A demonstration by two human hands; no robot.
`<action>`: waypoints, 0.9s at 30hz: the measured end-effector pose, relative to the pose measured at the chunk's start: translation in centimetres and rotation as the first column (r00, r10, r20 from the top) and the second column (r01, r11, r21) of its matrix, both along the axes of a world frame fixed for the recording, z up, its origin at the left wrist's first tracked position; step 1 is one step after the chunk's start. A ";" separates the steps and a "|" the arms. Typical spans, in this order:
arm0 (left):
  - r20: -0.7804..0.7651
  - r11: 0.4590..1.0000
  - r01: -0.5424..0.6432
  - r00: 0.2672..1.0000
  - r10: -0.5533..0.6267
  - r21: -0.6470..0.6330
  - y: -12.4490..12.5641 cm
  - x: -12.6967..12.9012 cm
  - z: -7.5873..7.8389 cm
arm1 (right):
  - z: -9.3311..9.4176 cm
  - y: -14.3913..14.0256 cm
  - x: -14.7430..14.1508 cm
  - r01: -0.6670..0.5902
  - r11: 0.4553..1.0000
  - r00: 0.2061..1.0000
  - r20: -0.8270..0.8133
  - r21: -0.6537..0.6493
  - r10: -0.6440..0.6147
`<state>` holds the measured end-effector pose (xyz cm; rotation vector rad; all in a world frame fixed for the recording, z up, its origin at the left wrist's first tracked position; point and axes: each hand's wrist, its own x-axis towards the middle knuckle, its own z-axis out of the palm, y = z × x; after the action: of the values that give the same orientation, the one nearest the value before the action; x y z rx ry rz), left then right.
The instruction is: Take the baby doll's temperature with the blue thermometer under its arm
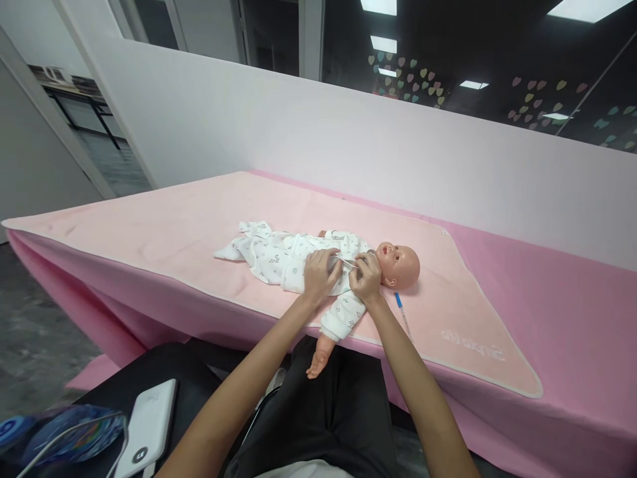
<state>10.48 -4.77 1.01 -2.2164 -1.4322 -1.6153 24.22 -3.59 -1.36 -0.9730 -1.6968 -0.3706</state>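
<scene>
On its back lies a baby doll (399, 267) in a white printed outfit (279, 255), head to the right and feet to the left. Over the doll's chest, my left hand (321, 271) has its fingers closed on a thin white string (347, 261). My right hand (366, 275), near the doll's neck, pinches the same string from the other side. The string stretches between both hands; whether it belongs to the outfit I cannot tell. One doll arm (322, 355) hangs over the table's front edge, below my hands.
A peach mat (164, 226) lies under the doll on a pink cloth (562, 318). Beside the doll's head is a blue-capped thin stick (399, 302). A white power bank (149, 418) with a cable rests at lower left. A white wall (298, 133) stands behind.
</scene>
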 end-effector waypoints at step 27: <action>-0.075 0.996 0.051 0.996 -0.056 -0.069 0.4 -5.6 -0.1 | 1.5 -1.1 0.0 -0.028 0.997 1.000 -0.003 0.076 0.028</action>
<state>4.90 -4.34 0.95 -2.3455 -1.4400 -1.4999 24.22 -4.65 0.12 -0.8935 -1.6790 -0.4112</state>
